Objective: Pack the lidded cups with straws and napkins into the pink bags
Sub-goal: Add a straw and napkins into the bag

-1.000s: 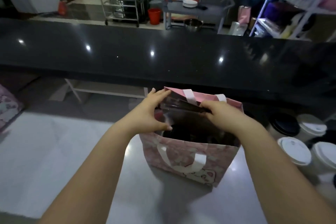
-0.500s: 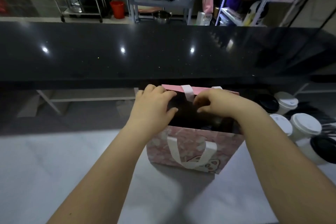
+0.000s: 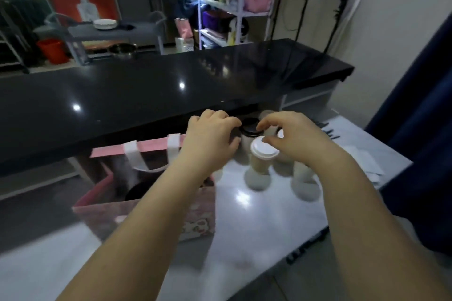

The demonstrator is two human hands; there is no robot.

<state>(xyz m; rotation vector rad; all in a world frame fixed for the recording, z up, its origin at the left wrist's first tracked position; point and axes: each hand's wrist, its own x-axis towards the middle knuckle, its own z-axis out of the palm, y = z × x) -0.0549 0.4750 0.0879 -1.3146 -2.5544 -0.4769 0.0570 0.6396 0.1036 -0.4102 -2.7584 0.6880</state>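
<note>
The pink bag [image 3: 156,212] stands open on the white table at lower left, with a dark lid [image 3: 138,190] showing inside it. To its right stand several lidded cups. My left hand [image 3: 210,139] reaches over the bag, and its fingers and thumb curl against the left side of a black-lidded cup [image 3: 250,129]. My right hand [image 3: 293,137] hovers with loosely curled fingers just over a white-lidded cup [image 3: 263,156] and holds nothing I can see. It hides part of the cups behind it.
A glossy black counter [image 3: 146,95] overhangs the table's far edge, just behind the cups. White napkins [image 3: 362,161] and dark straws [image 3: 326,129] lie at the table's right end. A dark blue curtain [image 3: 420,105] hangs at far right.
Both hands have left the bag's mouth and moved right to the cups. The view has swung right, so the bag now sits at lower left.
</note>
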